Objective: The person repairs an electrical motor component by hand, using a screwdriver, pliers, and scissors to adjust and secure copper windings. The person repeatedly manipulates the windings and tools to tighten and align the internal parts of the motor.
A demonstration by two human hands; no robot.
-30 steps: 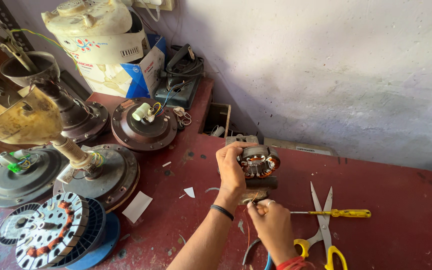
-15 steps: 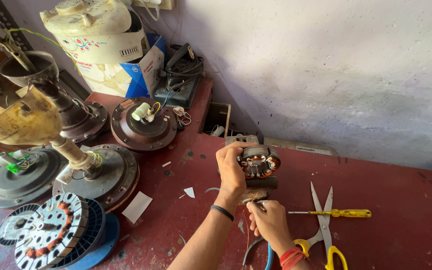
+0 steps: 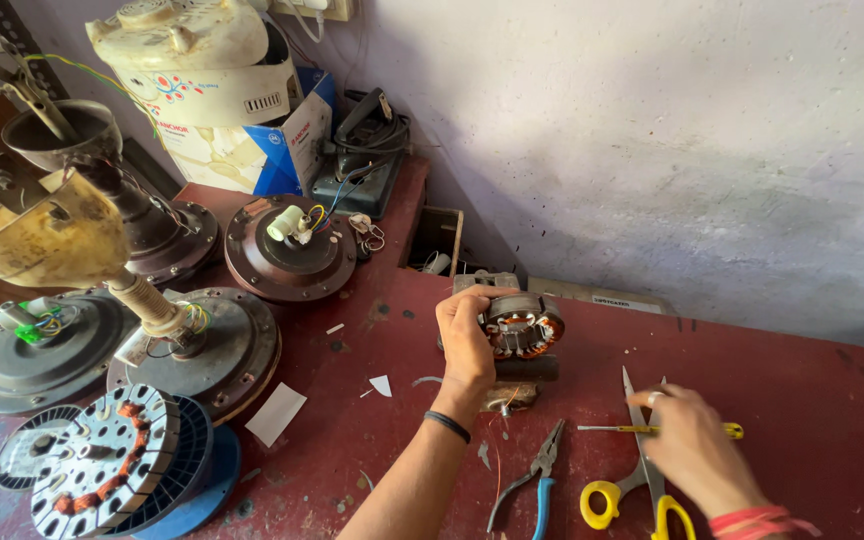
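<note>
Change: the right hand (image 3: 690, 447), which a second ago sat close under the left beside the motor part, has swung out to the tools on the right; the left hand has kept its grip.
Left hand: the left hand (image 3: 468, 340) is wrapped around a small copper-wound motor stator (image 3: 522, 327), fingers over its top edge, thumb side toward the camera, holding it upright on the red workbench (image 3: 802, 400).
Right hand: loosely curled, palm down, fingertips touching the shaft of a yellow-handled screwdriver (image 3: 662, 429); whether it has closed on the shaft cannot be told.
Stator: it stands near the middle of the bench, just above a dark block, with thin copper wire trailing down toward the person.
Near the hands: yellow-handled scissors (image 3: 642, 475) lie under and beside the right hand; blue-handled pliers (image 3: 537, 480) lie between the two forearms.
Farther left: ceiling fan motor housings (image 3: 290, 247) crowd the bench, one with a cream canopy (image 3: 47, 235) on its rod, and a round wound stator (image 3: 117, 460) rests on a blue spool.
Back: a cream fan cover (image 3: 192, 50) sits on a carton against the pale wall (image 3: 652, 130).
</note>
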